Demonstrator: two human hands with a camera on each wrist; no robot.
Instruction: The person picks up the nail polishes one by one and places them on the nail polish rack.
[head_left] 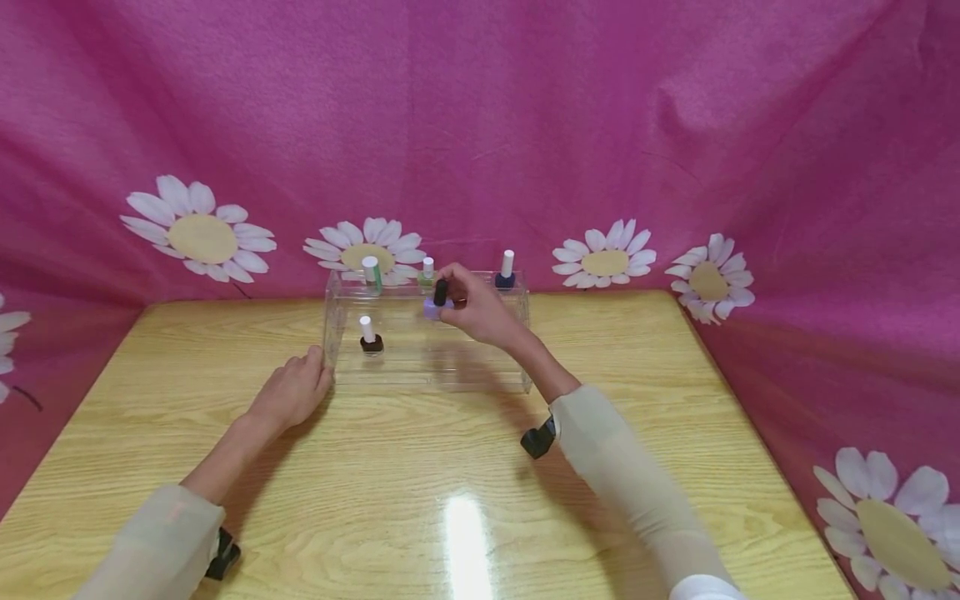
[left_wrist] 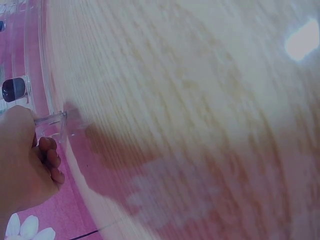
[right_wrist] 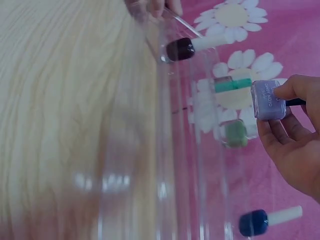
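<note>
A clear stepped rack [head_left: 480, 385] stands toward the back of the wooden table. My left hand [head_left: 294, 390] grips its left side wall, fingers curled around the edge. Between thumb and fingers, my right hand [head_left: 483, 310] holds a lilac nail polish bottle [right_wrist: 268, 102] with a black cap, above the rack's middle. On the upper tier are a green-and-white bottle [head_left: 372, 273], a pale green polish bottle [head_left: 427, 275] with a white cap and a navy polish bottle [head_left: 506, 279]. Lower at left sits a dark polish bottle [head_left: 371, 342] with a white cap.
A pink cloth [head_left: 480, 125] printed with white daisies hangs behind and beside the table [head_left: 375, 483]. Light glares off the tabletop near the front. Each wrist wears a black camera mount, such as the right one [head_left: 538, 438].
</note>
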